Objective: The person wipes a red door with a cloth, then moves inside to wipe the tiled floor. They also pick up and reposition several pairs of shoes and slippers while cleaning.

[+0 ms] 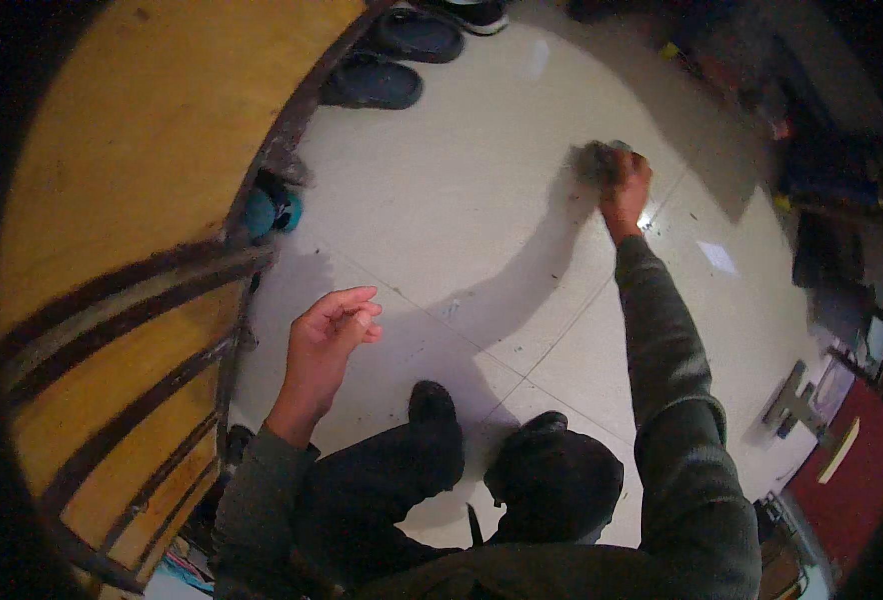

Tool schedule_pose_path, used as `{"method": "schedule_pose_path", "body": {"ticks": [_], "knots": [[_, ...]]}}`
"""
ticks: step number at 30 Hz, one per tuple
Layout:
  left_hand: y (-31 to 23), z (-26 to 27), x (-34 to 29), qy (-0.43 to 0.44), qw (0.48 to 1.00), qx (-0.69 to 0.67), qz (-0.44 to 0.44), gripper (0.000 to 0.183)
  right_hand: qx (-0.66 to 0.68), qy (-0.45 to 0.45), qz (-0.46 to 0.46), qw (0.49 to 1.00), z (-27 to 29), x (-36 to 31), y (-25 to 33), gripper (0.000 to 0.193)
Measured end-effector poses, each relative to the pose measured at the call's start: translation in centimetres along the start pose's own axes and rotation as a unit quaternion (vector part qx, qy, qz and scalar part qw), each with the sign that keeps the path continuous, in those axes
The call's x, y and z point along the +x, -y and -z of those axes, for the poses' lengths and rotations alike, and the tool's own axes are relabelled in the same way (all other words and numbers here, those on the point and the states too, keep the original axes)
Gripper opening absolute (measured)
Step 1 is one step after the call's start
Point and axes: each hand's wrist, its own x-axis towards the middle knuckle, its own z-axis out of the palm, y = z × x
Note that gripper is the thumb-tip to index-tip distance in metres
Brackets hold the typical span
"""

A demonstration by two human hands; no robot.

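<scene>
Dark grey fabric sleeves (697,490) near; left hand (328,335) half-curled, empty; right hand (626,190), far, gripping blurred dark-grey bundle (599,162).

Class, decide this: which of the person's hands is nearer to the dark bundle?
Right. The right hand is touching the dark bundle, at its right side. The left hand is well apart from it, lower and to the left in the picture.
</scene>
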Motion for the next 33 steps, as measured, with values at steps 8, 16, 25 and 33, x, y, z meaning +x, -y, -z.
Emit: {"method": "schedule_pose_path", "body": {"ticks": [8, 16, 25, 33], "knots": [[1.5, 2.4, -3.2, -0.100, 0.993, -0.060, 0.013, 0.028, -0.014, 0.200, 0.218, 0.955, -14.4, -4.2, 22.3, 0.039], [0.3, 1.5, -3.1, -0.091, 0.996, -0.019, 0.002, 0.026, -0.066, 0.046, 0.176, 0.981, -6.1, -3.0, 5.4, 0.064], [-3.1, 0.2, -4.8, -0.090, 0.989, 0.073, -0.090, 0.026, -0.251, 0.248, -0.044, 0.935, 5.4, -8.6, -2.7, 0.060], [-4.3, 5.0, -9.2, -0.251, 0.957, 0.048, -0.137, 0.026, -0.163, 0.319, 0.237, 0.903, -3.6, -10.0, 8.1, 0.048]]}}
